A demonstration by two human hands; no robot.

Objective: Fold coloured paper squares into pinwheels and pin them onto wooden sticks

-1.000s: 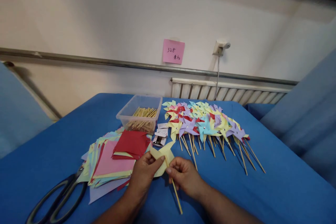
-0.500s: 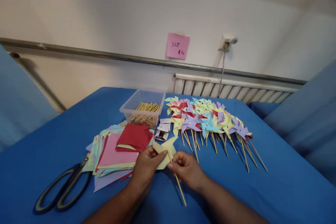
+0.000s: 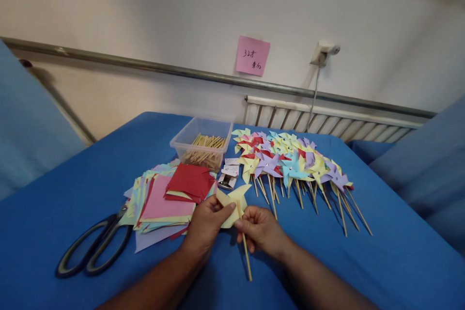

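My left hand (image 3: 208, 220) is closed on a pale yellow paper pinwheel (image 3: 241, 194), its thumb pressing near the middle. A thin wooden stick (image 3: 247, 260) lies across the pinwheel's near face and points down toward me. My right hand (image 3: 262, 228) pinches that stick just below the paper. Its lower fingers curl under, partly hidden. Left of my hands lies a stack of coloured paper squares (image 3: 169, 198), with red sheets (image 3: 191, 181) on top. Just beyond the pinwheel sits a small open box (image 3: 228, 178) with dark contents too small to name.
A clear plastic tub (image 3: 178, 144) of wooden sticks (image 3: 209, 141) stands behind the paper. Finished pinwheels (image 3: 267, 164) in several colours lie in rows at the right. Large dark-handled scissors (image 3: 96, 247) rest at the left on the blue cloth (image 3: 363, 271). A radiator (image 3: 334, 118) runs along the wall.
The stick has swung to a steeper angle, its lower end shifting left. Both hands keep hold. The whole view has shifted slightly, with the things on the table appearing a little higher and further right.
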